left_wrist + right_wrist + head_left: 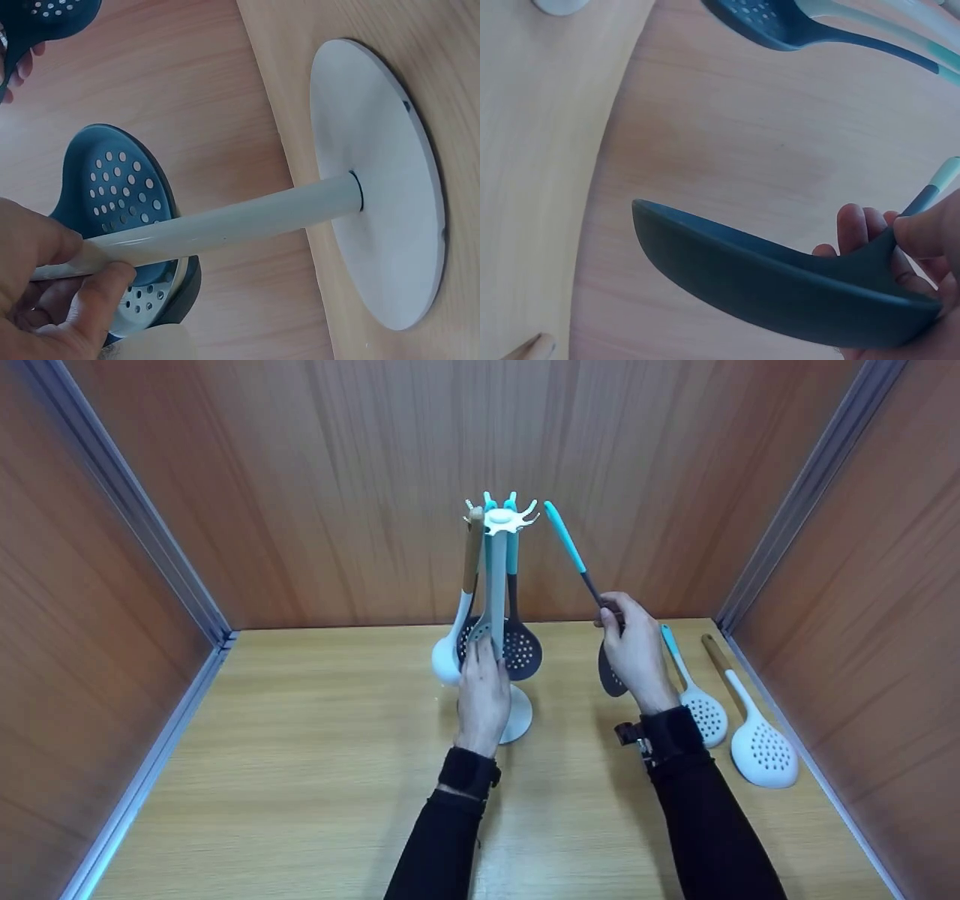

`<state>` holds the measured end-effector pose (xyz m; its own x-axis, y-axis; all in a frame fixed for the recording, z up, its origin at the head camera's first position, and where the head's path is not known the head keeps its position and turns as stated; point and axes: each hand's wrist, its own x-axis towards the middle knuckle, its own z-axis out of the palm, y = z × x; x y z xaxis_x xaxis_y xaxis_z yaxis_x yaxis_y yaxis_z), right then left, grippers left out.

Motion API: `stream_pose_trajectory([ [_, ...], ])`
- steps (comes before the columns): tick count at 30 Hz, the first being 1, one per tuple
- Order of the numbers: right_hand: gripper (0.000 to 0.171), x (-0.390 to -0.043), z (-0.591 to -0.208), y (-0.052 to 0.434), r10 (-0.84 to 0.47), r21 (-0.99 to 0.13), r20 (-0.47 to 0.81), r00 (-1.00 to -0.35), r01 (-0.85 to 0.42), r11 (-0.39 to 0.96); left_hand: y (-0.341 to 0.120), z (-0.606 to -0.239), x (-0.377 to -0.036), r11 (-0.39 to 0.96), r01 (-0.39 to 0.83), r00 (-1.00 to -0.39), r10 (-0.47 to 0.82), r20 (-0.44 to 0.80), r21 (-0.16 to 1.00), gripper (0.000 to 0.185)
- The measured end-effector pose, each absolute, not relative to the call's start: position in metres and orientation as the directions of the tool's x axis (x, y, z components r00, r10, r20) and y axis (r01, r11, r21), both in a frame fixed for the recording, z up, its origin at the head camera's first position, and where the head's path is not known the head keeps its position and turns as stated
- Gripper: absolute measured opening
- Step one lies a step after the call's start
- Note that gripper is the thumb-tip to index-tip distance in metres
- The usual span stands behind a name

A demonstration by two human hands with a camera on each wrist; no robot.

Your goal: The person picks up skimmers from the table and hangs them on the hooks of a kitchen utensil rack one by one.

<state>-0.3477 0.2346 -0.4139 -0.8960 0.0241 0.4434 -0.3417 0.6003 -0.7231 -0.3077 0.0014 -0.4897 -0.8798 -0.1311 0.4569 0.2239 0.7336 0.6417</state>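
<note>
A white utensil stand stands upright on its round base. My left hand pinches its pole between thumb and fingers. On the stand hang a white ladle with a wooden handle, a dark skimmer with a turquoise handle, and other perforated heads partly hidden behind the pole and hand. To the right of the stand, my right hand grips another dark skimmer low on its neck, just above the head. Its turquoise handle points up and leans toward the stand's hooks, apart from them.
Two light skimmers lie on the table at the right: one with a turquoise handle, one with a wooden handle close to the right wall. A wooden back panel rises behind the stand.
</note>
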Motion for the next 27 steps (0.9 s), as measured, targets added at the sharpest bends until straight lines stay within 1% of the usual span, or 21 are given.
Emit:
stream_pose_trajectory([
  [10,0.029,-0.344,-0.403,0.23,0.028,-0.738,0.456,-0.89,-0.359,0.572,0.003,-0.489,-0.31,0.746,0.179,-0.897,-0.145,0.418,0.642,0.05],
  [17,0.029,-0.341,-0.396,0.227,0.039,-0.749,0.464,-0.885,-0.368,0.551,0.003,-0.488,-0.308,0.74,0.188,-0.894,-0.143,0.424,0.646,0.052],
  [23,0.026,-0.34,-0.392,0.224,0.051,-0.735,0.504,-0.862,-0.397,0.55,0.003,-0.49,-0.307,0.765,0.215,-0.874,-0.126,0.469,0.607,0.048],
  [27,0.026,-0.34,-0.392,0.224,0.052,-0.727,0.524,-0.85,-0.415,0.547,0.003,-0.49,-0.308,0.769,0.207,-0.876,-0.13,0.465,0.605,0.049],
])
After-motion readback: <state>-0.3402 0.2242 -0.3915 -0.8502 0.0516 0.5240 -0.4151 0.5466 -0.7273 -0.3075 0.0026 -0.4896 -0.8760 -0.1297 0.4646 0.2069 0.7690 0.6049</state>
